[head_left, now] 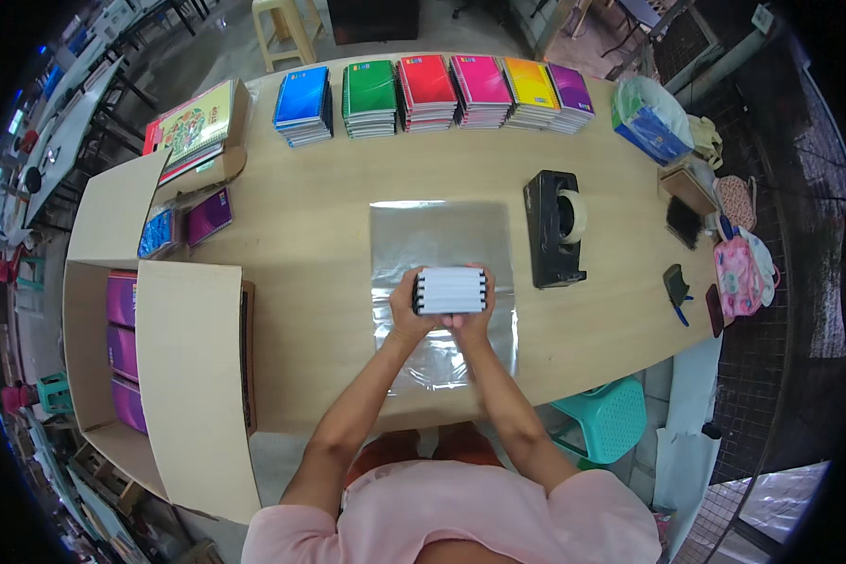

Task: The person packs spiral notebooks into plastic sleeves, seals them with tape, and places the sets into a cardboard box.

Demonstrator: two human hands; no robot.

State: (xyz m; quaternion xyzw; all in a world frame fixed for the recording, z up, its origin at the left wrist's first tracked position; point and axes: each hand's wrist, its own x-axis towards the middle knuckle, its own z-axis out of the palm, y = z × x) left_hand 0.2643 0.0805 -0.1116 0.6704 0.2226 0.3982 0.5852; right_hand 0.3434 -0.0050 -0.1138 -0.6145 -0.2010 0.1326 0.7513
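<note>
One small stack of notebooks [449,289] sits between our left hand [405,303] and our right hand [477,320] in the head view, over the clear plastic sheet [442,230]. Our fingers are clamped on the stack from both sides; how far they reach beneath it, we cannot tell. White page edges face up at us, and dark coils [420,293] show at both ends.

To do this step well, we judge that we should press evenly from left and right, so the edges line up and the coils nest rather than catch. Too loose a squeeze could let a middle notebook slip; too hard a one could bend the coils. Whether the stack touches the sheet, we cannot tell, so a level hold should spare the film creases. With the black tape dispenser [540,235] just beside the sheet, we should mind our right side.
</note>
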